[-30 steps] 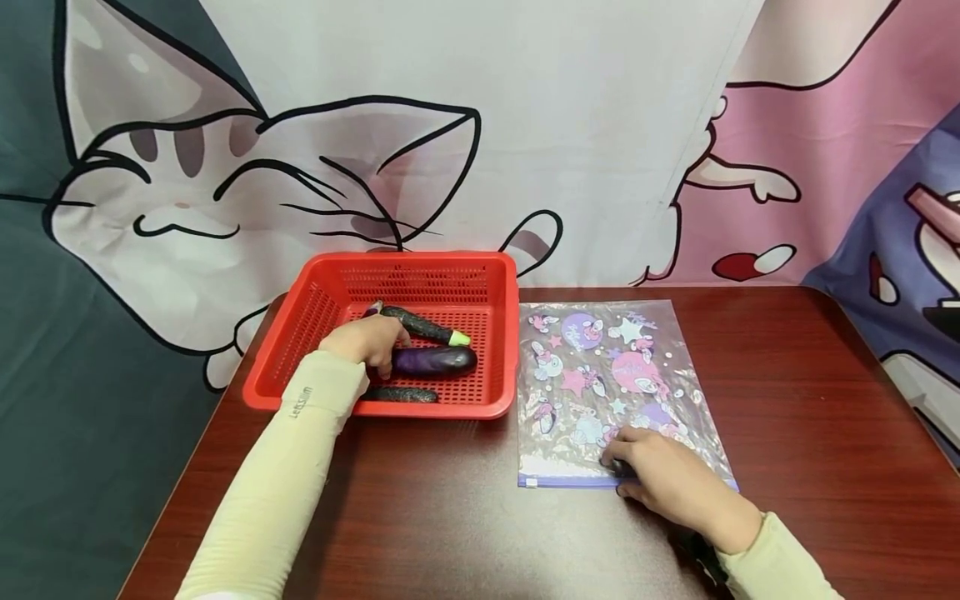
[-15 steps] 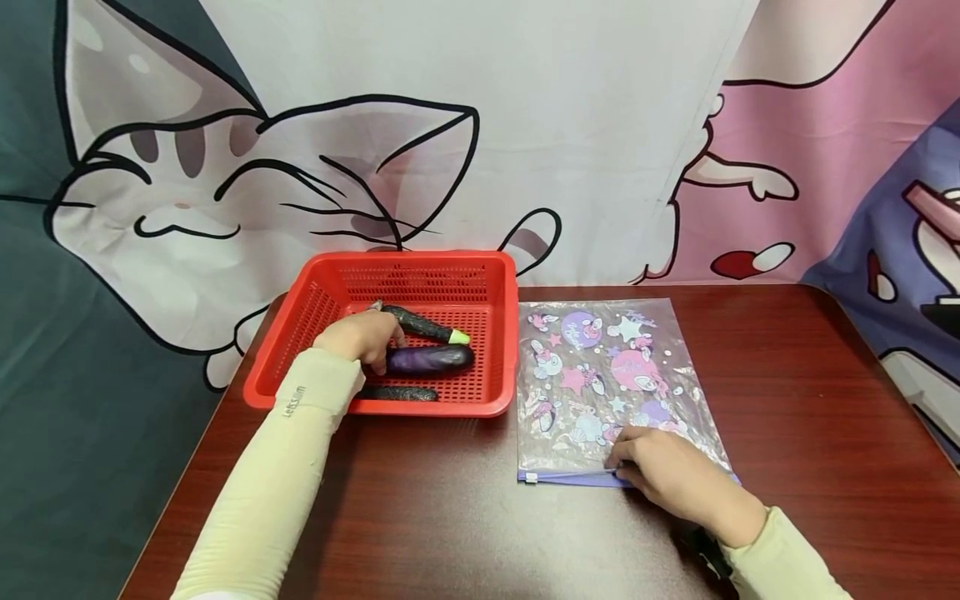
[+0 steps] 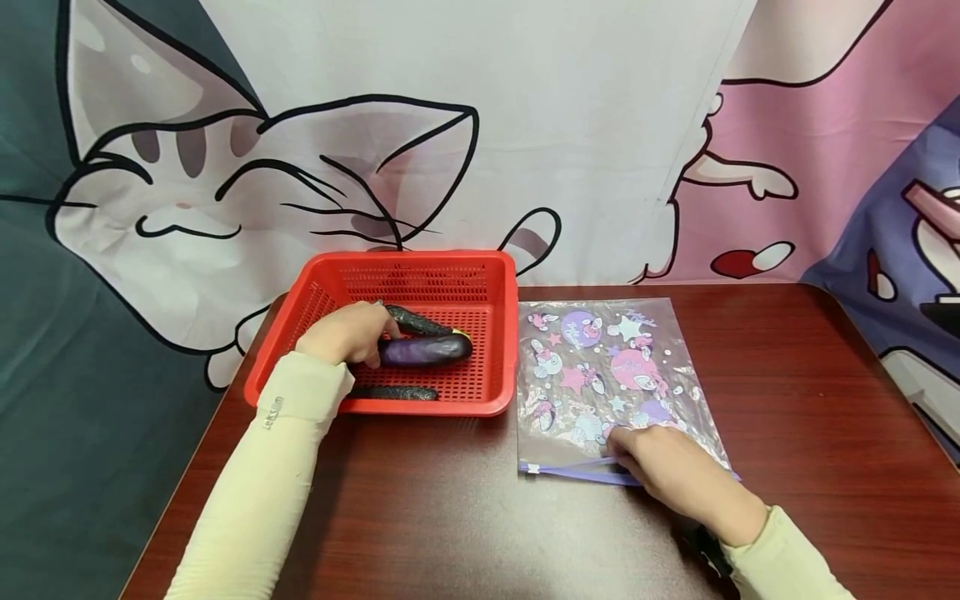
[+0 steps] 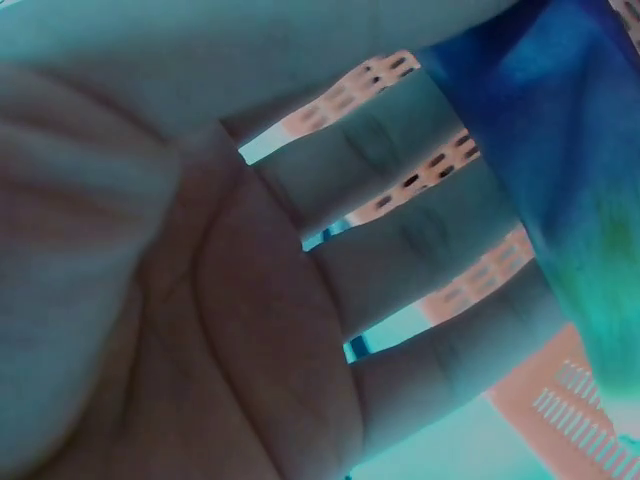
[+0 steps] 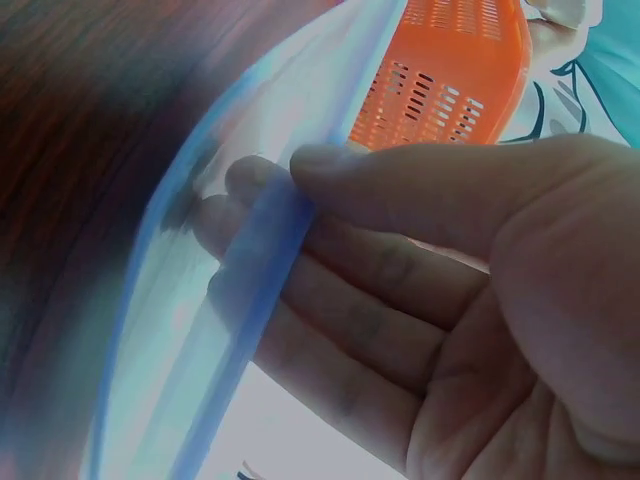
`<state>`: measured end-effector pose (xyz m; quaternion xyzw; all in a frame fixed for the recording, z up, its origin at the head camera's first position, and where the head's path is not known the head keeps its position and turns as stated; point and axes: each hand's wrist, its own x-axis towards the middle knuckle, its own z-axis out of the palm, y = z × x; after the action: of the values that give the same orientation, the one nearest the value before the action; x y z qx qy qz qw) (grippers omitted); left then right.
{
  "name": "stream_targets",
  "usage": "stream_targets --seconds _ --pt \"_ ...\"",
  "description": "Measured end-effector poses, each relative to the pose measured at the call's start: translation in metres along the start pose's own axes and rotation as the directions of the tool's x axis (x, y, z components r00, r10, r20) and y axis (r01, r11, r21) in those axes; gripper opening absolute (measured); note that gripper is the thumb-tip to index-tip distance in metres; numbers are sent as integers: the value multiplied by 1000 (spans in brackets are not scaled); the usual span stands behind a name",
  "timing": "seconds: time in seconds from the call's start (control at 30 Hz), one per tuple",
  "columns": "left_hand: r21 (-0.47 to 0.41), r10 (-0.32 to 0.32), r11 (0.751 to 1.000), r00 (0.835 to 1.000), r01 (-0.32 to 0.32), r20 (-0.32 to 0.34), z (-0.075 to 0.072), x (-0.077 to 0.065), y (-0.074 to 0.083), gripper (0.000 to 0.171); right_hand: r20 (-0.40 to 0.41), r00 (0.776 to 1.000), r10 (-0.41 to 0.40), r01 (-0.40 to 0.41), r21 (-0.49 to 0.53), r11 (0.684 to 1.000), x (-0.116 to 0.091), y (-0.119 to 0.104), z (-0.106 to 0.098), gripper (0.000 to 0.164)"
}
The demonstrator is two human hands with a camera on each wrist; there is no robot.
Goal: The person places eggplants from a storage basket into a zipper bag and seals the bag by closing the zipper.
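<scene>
In the head view my left hand grips the left end of a glossy purple eggplant inside a red plastic basket. The left wrist view, oddly coloured, has my left fingers reaching to the eggplant. Two dark, rough-skinned cucumber-like vegetables lie in the basket: one behind the eggplant, one in front. My right hand pinches the upper edge of a clear printed zip bag. In the right wrist view, thumb and fingers hold the blue-edged strip, parted from the other edge.
A brown wooden table bears the basket at the back left and the bag to its right. The bag's white slider sits at its left front corner. A cartoon-printed cloth hangs behind the table.
My left hand and the eggplant have shifted left, and the eggplant now overlaps the rear vegetable's pale tip. My right hand has raised the bag's upper edge, parting its mouth.
</scene>
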<state>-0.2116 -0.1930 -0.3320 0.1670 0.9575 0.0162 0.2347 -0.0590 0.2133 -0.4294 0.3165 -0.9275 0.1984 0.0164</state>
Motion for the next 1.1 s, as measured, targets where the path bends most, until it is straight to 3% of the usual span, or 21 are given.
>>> stream_targets --seconds 0.33,0.73,1.1 --pt "24 30 999 994 -28 -105 -9 -23 9 48 -36 998 -48 47 -31 998 -2 -1 3 33" --pt "16 119 993 966 -118 -231 -4 -54 18 39 -60 995 -78 76 -34 997 2 -1 0 31" --pt "6 146 989 953 -150 -267 5 -72 29 39 -79 994 -78 70 -88 994 4 -2 -2 41"
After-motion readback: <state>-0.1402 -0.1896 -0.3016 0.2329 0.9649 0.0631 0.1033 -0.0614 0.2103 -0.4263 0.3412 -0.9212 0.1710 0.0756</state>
